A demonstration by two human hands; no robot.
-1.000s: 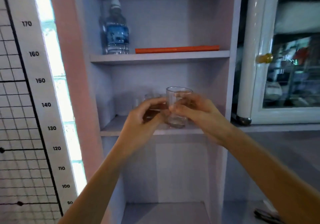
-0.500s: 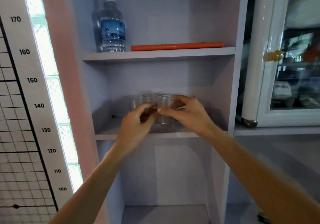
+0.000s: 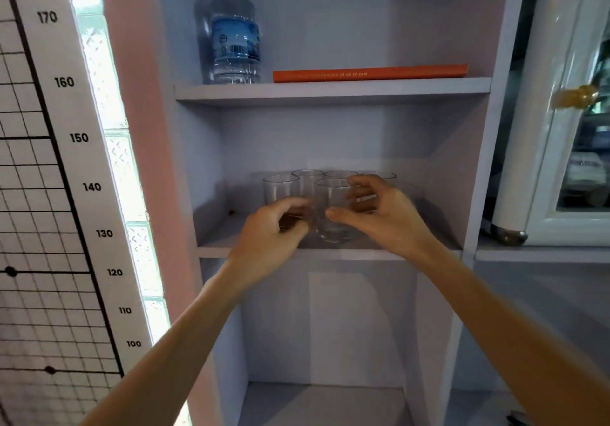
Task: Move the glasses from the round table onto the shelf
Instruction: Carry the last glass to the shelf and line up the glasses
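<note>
- Now several clear glasses (image 3: pixel 308 184) stand in a group on the middle shelf (image 3: pixel 330 252) of the pale cabinet.
- One front glass (image 3: pixel 333 209) stands upright near the shelf edge, between the two hands.
- Left hand (image 3: pixel 275 232) curls its fingers around the lower part of the left glass (image 3: pixel 280 189); it seems to grip it, but the view is blurred.
- Right hand (image 3: pixel 376 212) is spread, thumb and fingers just beside the front glass.
- Above, a water bottle (image 3: pixel 235 34) and an orange book (image 3: pixel 369 73) rest on the upper shelf (image 3: pixel 330 90).
</note>
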